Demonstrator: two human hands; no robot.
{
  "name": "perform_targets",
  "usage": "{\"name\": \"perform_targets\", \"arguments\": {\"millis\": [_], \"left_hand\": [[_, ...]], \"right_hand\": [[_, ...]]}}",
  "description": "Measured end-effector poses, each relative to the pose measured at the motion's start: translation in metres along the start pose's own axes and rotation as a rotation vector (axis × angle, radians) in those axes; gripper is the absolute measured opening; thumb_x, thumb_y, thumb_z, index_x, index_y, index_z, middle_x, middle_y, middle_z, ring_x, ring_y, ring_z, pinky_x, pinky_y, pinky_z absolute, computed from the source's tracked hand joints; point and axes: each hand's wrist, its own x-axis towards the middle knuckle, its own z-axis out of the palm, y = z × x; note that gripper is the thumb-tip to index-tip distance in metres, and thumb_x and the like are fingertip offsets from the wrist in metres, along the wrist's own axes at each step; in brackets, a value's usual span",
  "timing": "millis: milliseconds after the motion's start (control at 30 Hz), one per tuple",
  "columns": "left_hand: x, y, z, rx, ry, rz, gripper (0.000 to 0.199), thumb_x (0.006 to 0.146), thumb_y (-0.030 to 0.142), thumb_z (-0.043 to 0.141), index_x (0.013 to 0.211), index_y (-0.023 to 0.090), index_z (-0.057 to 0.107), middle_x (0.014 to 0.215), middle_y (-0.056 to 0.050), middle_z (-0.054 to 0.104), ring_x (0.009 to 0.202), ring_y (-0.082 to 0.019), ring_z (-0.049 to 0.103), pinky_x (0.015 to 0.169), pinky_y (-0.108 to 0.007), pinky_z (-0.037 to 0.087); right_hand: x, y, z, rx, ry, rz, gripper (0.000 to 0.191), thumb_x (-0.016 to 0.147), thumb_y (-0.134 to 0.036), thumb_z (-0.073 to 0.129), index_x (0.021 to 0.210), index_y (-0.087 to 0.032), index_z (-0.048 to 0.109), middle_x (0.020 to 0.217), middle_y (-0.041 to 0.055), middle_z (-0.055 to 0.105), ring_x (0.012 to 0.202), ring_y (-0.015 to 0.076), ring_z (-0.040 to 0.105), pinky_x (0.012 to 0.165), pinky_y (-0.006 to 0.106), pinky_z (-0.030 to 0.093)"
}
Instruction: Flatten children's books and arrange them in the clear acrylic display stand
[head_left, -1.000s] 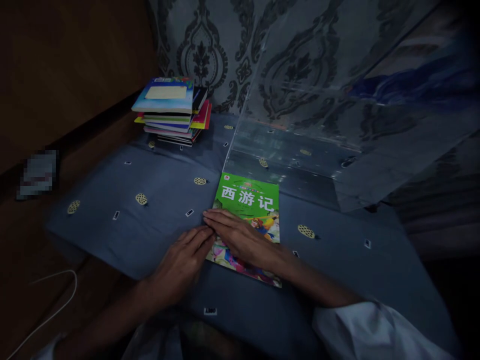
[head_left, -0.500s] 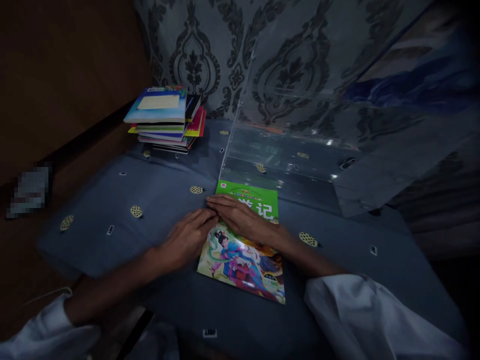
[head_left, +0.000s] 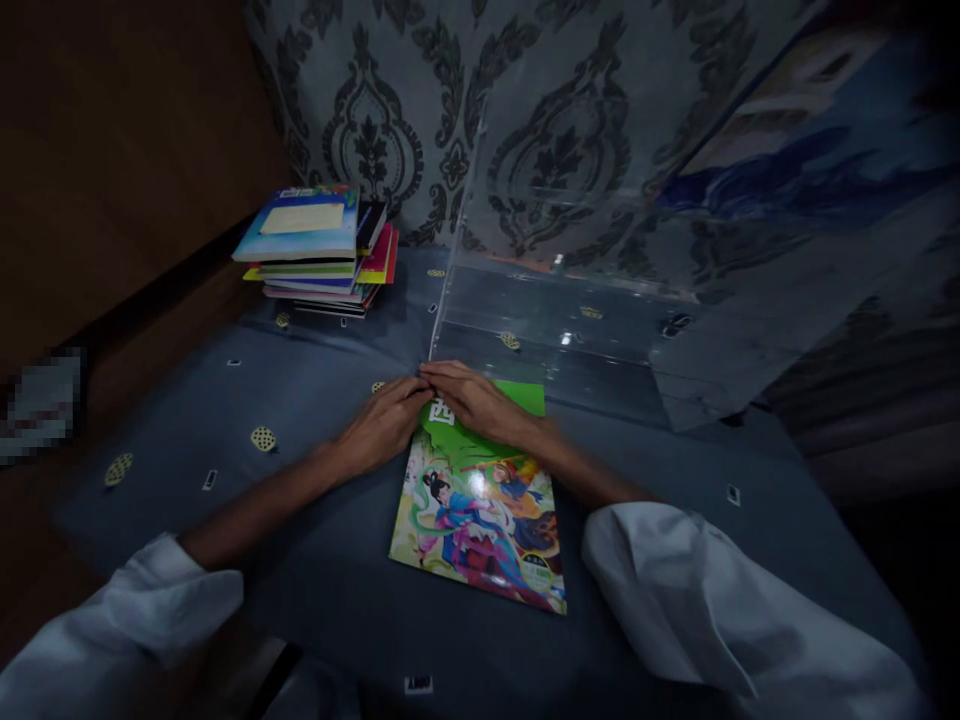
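A picture book (head_left: 480, 530) with a green top and colourful cartoon figures lies face up on the blue cloth, slightly turned. My right hand (head_left: 484, 402) rests over its upper part, fingers stretched out together toward the upper left corner and covering part of the title. Beside that corner is my left hand (head_left: 386, 425), its fingers extended along the book's upper left edge. The fingertips of both hands meet there. How firmly either hand touches the cover cannot be seen.
A stack of books (head_left: 307, 240) stands at the back left. Behind the picture book is a clear plastic rack (head_left: 705, 370), with a blue picture (head_left: 810, 160) at its upper right. Patterned wall covering (head_left: 367, 140) rises behind, and the patterned cloth (head_left: 315, 590) covers the table.
Both hands have slid up the book toward its top edge, uncovering more of the cover picture. The right hand now covers more of the title's right side. The view has shifted slightly.
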Motion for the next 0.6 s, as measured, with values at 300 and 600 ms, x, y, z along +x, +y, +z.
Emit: {"name": "perform_targets", "arguments": {"millis": [300, 600], "left_hand": [[-0.003, -0.005, 0.004, -0.002, 0.009, 0.031, 0.033, 0.096, 0.010, 0.043, 0.124, 0.017, 0.060, 0.121, -0.012, 0.064, 0.112, -0.024, 0.062, 0.097, -0.042, 0.054], [0.003, -0.017, 0.006, -0.140, -0.015, 0.047, 0.022, 0.104, 0.030, 0.042, 0.116, 0.020, 0.058, 0.141, -0.013, 0.057, 0.133, -0.024, 0.054, 0.112, -0.045, 0.046]], "right_hand": [[-0.019, 0.001, -0.006, -0.003, 0.049, 0.067, 0.040, 0.102, -0.023, 0.044, 0.139, -0.023, 0.059, 0.138, 0.0119, 0.063, 0.131, 0.0253, 0.056, 0.108, 0.052, 0.049], [-0.051, 0.000, -0.016, -0.064, 0.098, 0.160, 0.039, 0.102, -0.027, 0.043, 0.137, -0.023, 0.062, 0.138, 0.0126, 0.064, 0.130, 0.0271, 0.057, 0.110, 0.054, 0.047]]}}
